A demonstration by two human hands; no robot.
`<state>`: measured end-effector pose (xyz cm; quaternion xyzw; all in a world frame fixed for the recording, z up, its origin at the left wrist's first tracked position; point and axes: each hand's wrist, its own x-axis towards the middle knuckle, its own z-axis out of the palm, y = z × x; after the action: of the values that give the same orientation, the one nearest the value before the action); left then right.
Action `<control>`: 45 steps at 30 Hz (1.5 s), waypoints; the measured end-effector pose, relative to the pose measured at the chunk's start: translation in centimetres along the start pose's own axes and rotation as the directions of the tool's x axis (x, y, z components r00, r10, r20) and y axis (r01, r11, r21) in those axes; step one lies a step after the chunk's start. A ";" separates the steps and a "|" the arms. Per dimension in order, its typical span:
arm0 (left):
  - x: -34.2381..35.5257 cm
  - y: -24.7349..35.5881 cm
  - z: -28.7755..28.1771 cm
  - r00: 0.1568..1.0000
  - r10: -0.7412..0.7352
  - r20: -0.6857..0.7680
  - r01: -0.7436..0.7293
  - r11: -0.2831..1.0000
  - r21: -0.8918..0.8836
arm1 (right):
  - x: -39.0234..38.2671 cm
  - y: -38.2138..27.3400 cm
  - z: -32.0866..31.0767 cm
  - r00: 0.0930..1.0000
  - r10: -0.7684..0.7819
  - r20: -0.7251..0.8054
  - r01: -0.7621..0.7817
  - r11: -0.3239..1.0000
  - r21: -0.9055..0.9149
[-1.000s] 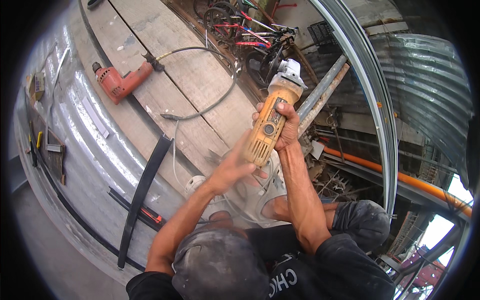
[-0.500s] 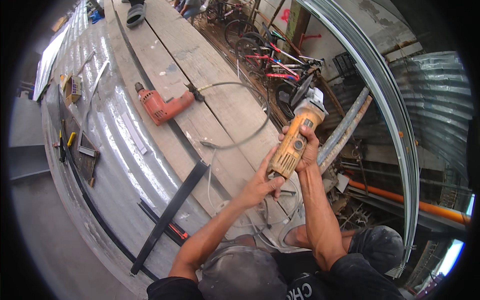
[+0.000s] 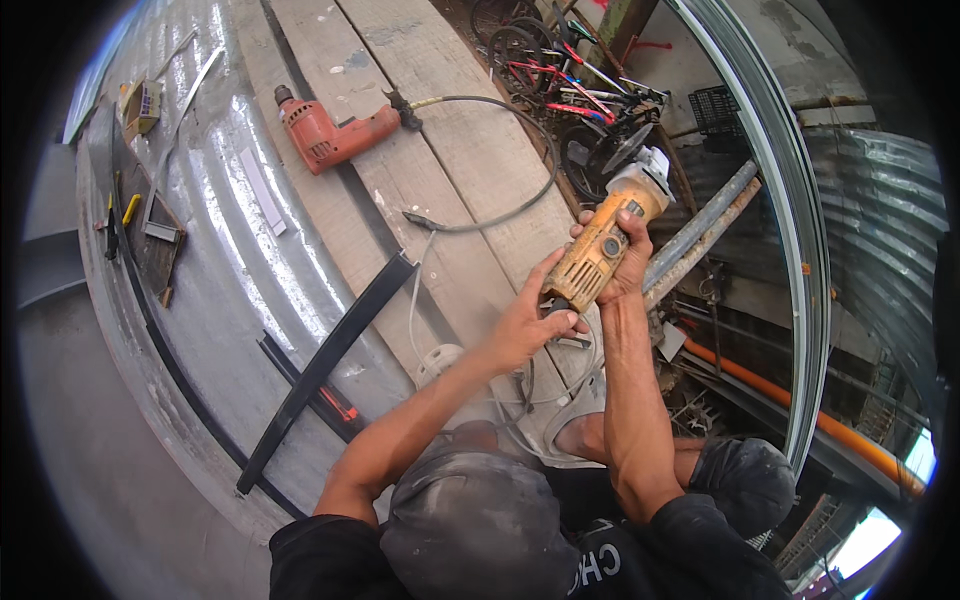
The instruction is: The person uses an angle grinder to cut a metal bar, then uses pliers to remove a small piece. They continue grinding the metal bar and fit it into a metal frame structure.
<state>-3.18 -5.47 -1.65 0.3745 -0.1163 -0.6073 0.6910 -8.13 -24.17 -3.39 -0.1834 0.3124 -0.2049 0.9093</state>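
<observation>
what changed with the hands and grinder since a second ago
The left hand, blurred and open by the yellow angle grinder's rear a second ago, has closed around that rear end. The camera view shifted too. Unchanged: the right hand grips the grinder's body; the red drill and long black strip lie as before.

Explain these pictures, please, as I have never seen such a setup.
No robot here: these are a person's two bare hands. Every picture comes from one fisheye camera worn on the head, looking down, so straight edges bend. The right hand grips the body of a yellow angle grinder, whose disc is at the far end; the left hand holds its rear end. On the wooden planks lies a red drill. To the left is a ridged metal sheet, and a long black strip lies across it and the planks.
</observation>
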 end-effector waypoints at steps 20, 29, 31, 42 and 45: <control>-0.7 -0.5 -1.6 0.994 0.079 0.082 -0.088 0.990 0.113 | -0.2 0.2 -1.2 0.993 0.001 0.121 -0.008 0.998 0.056; -0.2 -1.4 -0.8 0.970 0.229 -0.076 -0.212 0.960 0.182 | -0.2 0.2 -1.8 0.987 -0.001 0.159 -0.013 0.996 0.085; -0.4 -0.9 -0.7 0.990 0.095 -0.107 -0.086 0.993 0.084 | -0.3 0.1 -1.9 0.989 0.009 0.148 -0.020 0.997 0.072; -0.5 -2.8 -0.4 0.989 -0.040 -0.144 -0.021 0.918 -0.396 | -1.1 0.0 -0.1 0.999 0.032 0.034 -0.029 0.997 -0.075; -3.0 1.2 -2.2 0.973 0.060 -0.223 0.005 0.961 0.278 | -1.3 -0.8 0.2 0.998 0.015 -0.055 -0.030 0.960 -0.279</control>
<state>-1.68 -1.86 -1.51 0.5331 -0.1246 -0.5281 0.6491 -9.20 -24.17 -2.23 -0.3010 0.3639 -0.1531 0.8681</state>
